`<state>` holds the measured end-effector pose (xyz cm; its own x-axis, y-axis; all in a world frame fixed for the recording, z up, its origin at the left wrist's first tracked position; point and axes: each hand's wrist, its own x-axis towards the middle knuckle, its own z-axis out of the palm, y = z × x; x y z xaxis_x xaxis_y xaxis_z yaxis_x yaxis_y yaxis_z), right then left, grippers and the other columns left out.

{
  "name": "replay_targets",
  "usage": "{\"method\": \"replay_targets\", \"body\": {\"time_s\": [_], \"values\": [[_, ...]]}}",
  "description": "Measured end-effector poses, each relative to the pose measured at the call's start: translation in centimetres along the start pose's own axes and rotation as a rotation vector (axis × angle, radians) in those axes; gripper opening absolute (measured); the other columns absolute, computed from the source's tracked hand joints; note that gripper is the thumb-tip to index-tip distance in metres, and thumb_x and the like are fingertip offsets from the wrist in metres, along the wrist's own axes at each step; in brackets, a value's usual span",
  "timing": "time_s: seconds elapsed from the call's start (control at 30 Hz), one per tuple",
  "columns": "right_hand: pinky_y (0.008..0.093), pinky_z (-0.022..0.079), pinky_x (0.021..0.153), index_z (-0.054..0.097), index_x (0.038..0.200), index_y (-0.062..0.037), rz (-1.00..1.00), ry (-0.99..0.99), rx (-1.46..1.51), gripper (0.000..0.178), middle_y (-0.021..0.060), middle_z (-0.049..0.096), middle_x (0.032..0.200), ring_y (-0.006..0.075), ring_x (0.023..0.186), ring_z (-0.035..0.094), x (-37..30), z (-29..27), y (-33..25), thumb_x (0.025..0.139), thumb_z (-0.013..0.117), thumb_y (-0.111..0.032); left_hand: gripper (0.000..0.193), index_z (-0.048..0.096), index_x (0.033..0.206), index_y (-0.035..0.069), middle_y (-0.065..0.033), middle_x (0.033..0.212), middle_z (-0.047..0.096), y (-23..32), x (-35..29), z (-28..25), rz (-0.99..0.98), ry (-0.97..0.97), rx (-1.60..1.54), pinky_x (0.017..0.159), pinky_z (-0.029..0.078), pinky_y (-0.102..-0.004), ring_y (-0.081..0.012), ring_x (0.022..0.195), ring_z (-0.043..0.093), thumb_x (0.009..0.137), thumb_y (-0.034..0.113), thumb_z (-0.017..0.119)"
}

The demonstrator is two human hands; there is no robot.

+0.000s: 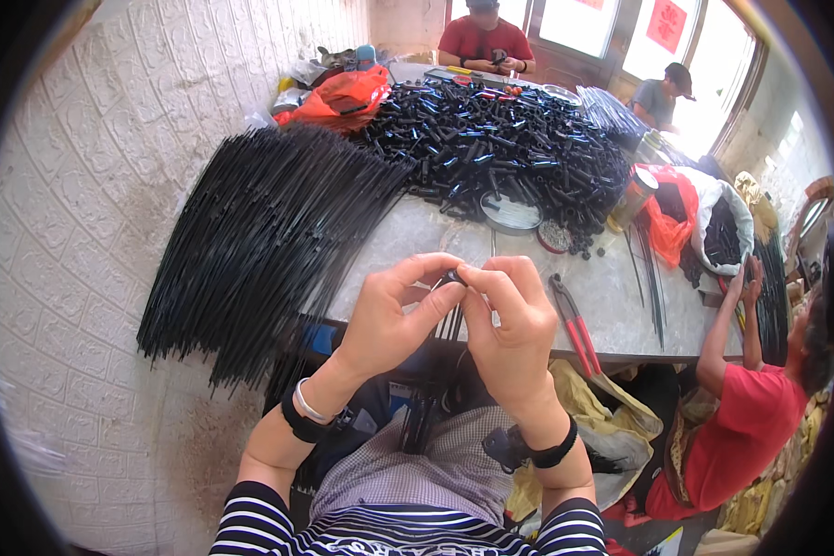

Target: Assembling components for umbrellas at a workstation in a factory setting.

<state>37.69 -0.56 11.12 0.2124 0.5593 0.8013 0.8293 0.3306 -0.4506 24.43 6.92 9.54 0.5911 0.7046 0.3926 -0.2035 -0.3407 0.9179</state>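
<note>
Near the table's front edge, my left hand (391, 315) and my right hand (511, 320) meet with fingertips pinched on one small round black part (449, 277). Several thin black rods (448, 326) hang down below it between my hands. How they join the part is hidden by my fingers. Lower down, over my lap, is a dark bundle of rods (419, 424). To the right of my right hand, a pair of red-handled pliers (576, 326) lies on the grey tabletop (389, 243).
A big stack of thin black rods (259, 232) overhangs the table's left side. Beyond my hands rises a heap of black tubular parts (500, 134), with a round clear-topped dish (511, 213) in front. A red-shirted person (741, 435) sits close on the right; two others work farther back.
</note>
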Motion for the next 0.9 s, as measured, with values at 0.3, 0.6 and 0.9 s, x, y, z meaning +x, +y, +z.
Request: {"method": "replay_targets", "body": {"time_s": [0.3, 0.6, 0.9], "values": [[0.0248, 0.056, 0.057, 0.065, 0.105, -0.0027, 0.287, -0.049, 0.409, 0.030, 0.0070, 0.061, 0.083, 0.0122, 0.069, 0.064, -1.6, -0.7, -0.5, 0.076, 0.072, 0.005, 0.029, 0.061, 0.118, -0.008, -0.0105, 0.111, 0.062, 2.8, -0.2, -1.6, -0.090, -0.185, -0.021, 0.080, 0.050, -0.0219, -0.0106, 0.095, 0.060, 0.092, 0.005, 0.059], [0.0251, 0.057, 0.067, 0.065, 0.098, 0.0015, 0.358, -0.099, 0.563, 0.024, 0.0080, 0.066, 0.083, 0.0132, 0.074, 0.069, -2.5, -2.0, -0.4, 0.075, 0.072, 0.005, 0.028, 0.061, 0.112, -0.008, -0.0114, 0.104, 0.063, 3.3, -0.2, -1.2, -0.023, -0.270, -0.016, 0.083, 0.046, -0.0249, -0.0144, 0.094, 0.059, 0.090, 0.008, 0.055], [0.0234, 0.056, 0.069, 0.067, 0.092, 0.0028, 0.471, -0.072, 0.712, 0.017, 0.0079, 0.067, 0.086, 0.0127, 0.077, 0.069, -2.6, -2.6, 0.4, 0.076, 0.072, 0.006, 0.023, 0.063, 0.110, -0.004, -0.0095, 0.098, 0.065, 2.0, 0.2, 0.0, 0.165, -0.218, 0.179, 0.079, 0.049, -0.0261, -0.0140, 0.089, 0.061, 0.089, 0.004, 0.057]]}}
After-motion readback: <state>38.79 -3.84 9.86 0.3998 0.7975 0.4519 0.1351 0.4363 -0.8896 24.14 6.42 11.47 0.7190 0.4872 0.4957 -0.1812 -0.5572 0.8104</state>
